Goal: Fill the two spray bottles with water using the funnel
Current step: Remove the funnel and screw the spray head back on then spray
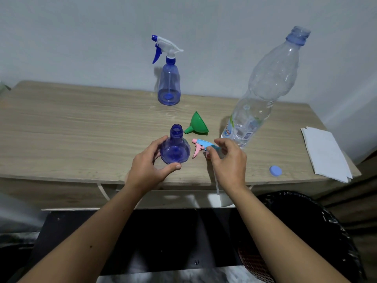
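A pale wooden table (71, 127) stands against a grey wall, and the person's two bare forearms reach over its near edge. The left hand (150, 166) curls around the near side of an open blue spray bottle (175, 149), thumb along its near base and fingers wrapped on its left flank; the bottle stands upright near the table's front edge, its neck uncapped. Far behind it, close to the wall, a second blue spray bottle (169, 86) stands upright with its white and blue trigger head screwed on, the nozzle pointing left. Just to the right of the open bottle's neck a green funnel (196, 124) lies on its side, spout toward the near left. Near it, a pink and blue trigger head (201, 148) lies just right of the open bottle, and the right hand (229, 160) pinches its right end between curled fingertips; a thin white tube runs from under that hand toward the table's near edge. Beyond the right hand a large clear water bottle (265, 88) stands uncapped, with water showing low inside. Its blue cap (275, 171) lies on the table to the near right, apart from the bottle. At the far right edge rests a stack of white paper napkins (324, 152).
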Demonstrator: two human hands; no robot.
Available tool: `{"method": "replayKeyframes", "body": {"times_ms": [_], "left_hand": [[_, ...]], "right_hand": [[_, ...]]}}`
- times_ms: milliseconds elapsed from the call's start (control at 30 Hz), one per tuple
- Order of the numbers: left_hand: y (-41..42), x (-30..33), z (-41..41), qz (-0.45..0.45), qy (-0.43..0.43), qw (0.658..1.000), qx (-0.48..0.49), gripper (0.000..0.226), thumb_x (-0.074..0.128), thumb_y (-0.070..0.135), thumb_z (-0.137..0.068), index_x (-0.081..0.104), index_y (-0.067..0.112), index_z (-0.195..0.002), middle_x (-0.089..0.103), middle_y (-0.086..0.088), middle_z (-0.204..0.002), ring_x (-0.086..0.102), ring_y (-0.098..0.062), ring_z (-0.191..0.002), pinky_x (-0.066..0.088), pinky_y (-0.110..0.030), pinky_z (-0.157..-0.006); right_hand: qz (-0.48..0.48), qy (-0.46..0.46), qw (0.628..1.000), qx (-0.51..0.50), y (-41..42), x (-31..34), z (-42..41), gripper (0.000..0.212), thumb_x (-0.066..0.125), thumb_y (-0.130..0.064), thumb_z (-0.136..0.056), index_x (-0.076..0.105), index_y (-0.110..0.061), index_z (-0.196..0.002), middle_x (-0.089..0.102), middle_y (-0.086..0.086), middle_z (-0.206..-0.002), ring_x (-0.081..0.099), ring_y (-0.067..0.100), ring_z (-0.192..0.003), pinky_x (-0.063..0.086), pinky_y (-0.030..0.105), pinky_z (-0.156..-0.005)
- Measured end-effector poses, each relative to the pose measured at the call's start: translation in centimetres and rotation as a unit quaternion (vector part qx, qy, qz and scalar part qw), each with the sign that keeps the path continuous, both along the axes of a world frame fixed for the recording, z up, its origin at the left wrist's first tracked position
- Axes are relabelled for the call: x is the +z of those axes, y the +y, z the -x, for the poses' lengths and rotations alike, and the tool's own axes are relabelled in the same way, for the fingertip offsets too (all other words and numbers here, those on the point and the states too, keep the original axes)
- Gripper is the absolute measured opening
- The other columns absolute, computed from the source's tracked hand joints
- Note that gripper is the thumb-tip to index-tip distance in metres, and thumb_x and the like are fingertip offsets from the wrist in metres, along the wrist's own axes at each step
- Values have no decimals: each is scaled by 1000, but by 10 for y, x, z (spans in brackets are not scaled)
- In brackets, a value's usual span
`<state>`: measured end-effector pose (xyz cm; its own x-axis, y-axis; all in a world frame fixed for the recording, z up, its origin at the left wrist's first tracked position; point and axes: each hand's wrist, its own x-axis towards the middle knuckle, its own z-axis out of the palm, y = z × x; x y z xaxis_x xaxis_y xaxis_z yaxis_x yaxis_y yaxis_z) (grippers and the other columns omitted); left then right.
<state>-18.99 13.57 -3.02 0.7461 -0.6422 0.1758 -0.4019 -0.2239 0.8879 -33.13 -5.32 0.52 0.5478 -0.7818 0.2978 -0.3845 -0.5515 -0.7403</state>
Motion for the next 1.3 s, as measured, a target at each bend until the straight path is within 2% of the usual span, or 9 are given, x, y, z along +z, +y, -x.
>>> {"method": "replayKeyframes", "body": {"times_ms": [167, 267, 400, 467, 600, 767, 900, 1067, 1300], "left_hand": [[0, 0, 0, -6, 3, 1000, 1, 101, 101, 45, -71, 51, 34, -158, 69, 10, -146, 67, -4, -133, 53, -40, -119], [0, 0, 1, 4, 3, 1000, -1, 100, 102, 42, -71, 53, 32, -158, 70, 12, -144, 67, -1, -131, 53, -38, -119], [0, 0, 0, -2, -7, 1000, -2, 99, 103, 38, -74, 52, 31, -159, 69, 9, -145, 67, -4, -132, 52, -35, -119], [1, 0, 0, 1, -9, 1000, -6, 100, 103, 38, -74, 52, 29, -159, 69, 8, -146, 67, -4, -132, 52, -34, -119], [1, 2, 2, -2, -11, 1000, -7, 99, 102, 38, -74, 52, 29, -159, 68, 11, -144, 67, -2, -130, 52, -31, -119], [3, 3, 2, 1, -8, 1000, -11, 102, 96, 58, -70, 53, 31, -159, 70, 9, -146, 68, -5, -132, 54, -37, -118], [3, 3, 1, 6, -5, 1000, -14, 102, 92, 63, -70, 53, 32, -158, 71, 11, -143, 68, -1, -130, 53, -37, -118], [4, 3, 0, 12, 6, 1000, -21, 102, 93, 60, -70, 54, 29, -159, 71, 12, -145, 67, 0, -131, 53, -40, -119], [4, 4, 0, 13, 8, 1000, -24, 101, 94, 56, -72, 54, 27, -159, 70, 9, -147, 67, -2, -132, 53, -40, -119]], "right_hand": [[-38, 72, 996, -28, 8, -6, 4, 46, 82, -46, -86, 75, -10, -113, 70, 7, -108, 65, 24, -101, 51, 37, -92], [-74, 91, 992, -54, 10, -7, 0, 43, 80, -53, -83, 77, -14, -102, 71, 6, -98, 66, 26, -96, 51, 36, -85], [-114, 87, 987, -68, 11, 1, -4, 22, 79, -40, -85, 71, -21, -78, 71, 1, -76, 68, 27, -86, 51, 33, -77], [-128, 79, 986, -76, 12, 6, -3, 16, 77, -36, -87, 71, -22, -81, 70, -4, -72, 68, 25, -85, 47, 28, -76], [-127, 29, 989, -70, 16, 22, 4, 19, 73, -37, -91, 76, -18, -91, 65, -9, -64, 66, 19, -76, 52, 31, -78], [-195, -90, 976, 21, 24, 55, 0, 14, 75, -26, -98, 70, -26, -111, 69, -8, -81, 61, 1, -69, 54, 20, -74], [-234, -162, 955, 83, 26, 85, -14, 30, 68, -21, -102, 69, -9, -130, 73, -4, -100, 70, 3, -85, 59, 21, -82], [-208, -225, 944, 125, 28, 125, -31, 28, 68, -15, -102, 66, -2, -127, 70, -15, -79, 66, 1, -76, 60, 28, -86], [-156, -268, 938, 157, 36, 153, -51, 22, 69, -16, -102, 66, -6, -121, 67, -2, -102, 65, 13, -83, 59, 26, -84]]}}
